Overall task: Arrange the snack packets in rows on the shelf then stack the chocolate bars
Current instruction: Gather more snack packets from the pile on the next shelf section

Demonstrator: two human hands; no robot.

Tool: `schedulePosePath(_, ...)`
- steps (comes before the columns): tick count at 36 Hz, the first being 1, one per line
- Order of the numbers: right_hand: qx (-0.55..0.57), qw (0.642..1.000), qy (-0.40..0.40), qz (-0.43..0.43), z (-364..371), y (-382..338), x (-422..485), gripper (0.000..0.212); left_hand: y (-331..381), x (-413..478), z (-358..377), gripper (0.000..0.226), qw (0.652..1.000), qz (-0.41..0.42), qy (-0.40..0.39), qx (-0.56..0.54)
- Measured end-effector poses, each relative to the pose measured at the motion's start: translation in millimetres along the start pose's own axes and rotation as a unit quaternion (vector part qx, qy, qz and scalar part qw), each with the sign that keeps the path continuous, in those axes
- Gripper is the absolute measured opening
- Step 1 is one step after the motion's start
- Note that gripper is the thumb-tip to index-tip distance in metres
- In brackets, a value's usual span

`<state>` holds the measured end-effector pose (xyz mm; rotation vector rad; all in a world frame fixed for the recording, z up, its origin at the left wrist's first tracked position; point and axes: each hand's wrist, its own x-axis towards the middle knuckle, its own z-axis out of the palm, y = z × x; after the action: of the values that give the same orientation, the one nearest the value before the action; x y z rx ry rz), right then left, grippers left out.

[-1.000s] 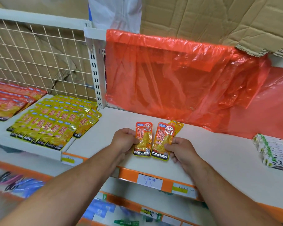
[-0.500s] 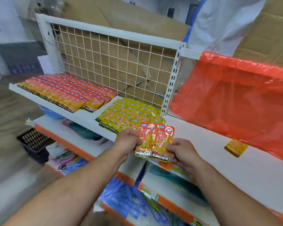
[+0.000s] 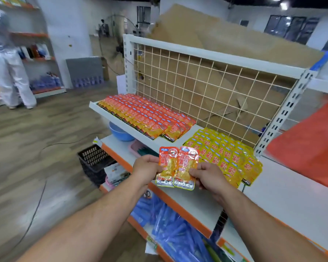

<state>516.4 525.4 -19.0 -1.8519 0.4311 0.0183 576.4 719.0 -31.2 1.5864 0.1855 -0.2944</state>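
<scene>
Store shelving filled the view, white boards backed by a wire grid (image 3: pixel 206 87). Low at the centre, the left hand (image 3: pixel 148 169) pinched the left packet (image 3: pixel 166 167) by its outer edge, and the right hand (image 3: pixel 208 175) pinched the right packet (image 3: pixel 187 169) likewise. The two packets were side by side with edges overlapping, their long axes pointing up and away and the printed bottoms toward the person.

Both were held off the shelf (image 3: pixel 155 141), in front of its near edge. Ahead and to the left lay the orange-red rows (image 3: pixel 148 116), whose colour the held pair matched. The yellow rows (image 3: pixel 222 152) lay just behind the right hand. A bare strip of board showed between the two blocks, straight beyond the packets. That gap looked the likely target, and the left hand was nearer the orange-red block. No chocolate bars were in view.
</scene>
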Motion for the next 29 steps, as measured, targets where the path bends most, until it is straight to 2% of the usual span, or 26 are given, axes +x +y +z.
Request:
schedulePosePath(5, -0.013, 1.0, -0.012, -0.014, 25, -16, 35, 0.03, 7, 23, -26, 0.016, 1.0, 0.001, 0.009, 0.002)
schedulePosePath(13, 0.028, 0.999, -0.034, -0.015, 47, -27, 108, 0.028, 35, 90, -43, 0.017, 0.996, 0.031, 0.045, 0.075)
schedulePosePath(18, 0.027, 0.999, -0.038, -0.008, 45, -37, 141, 0.033, 53, 128, -35, 0.018, 0.993, 0.023, 0.039, 0.106)
schedulePosePath(29, 0.032, 0.999, 0.001, -0.009, 12, -34, 185, 0.028, 67, 196, 6, 0.023, 0.985, 0.058, 0.005, 0.163)
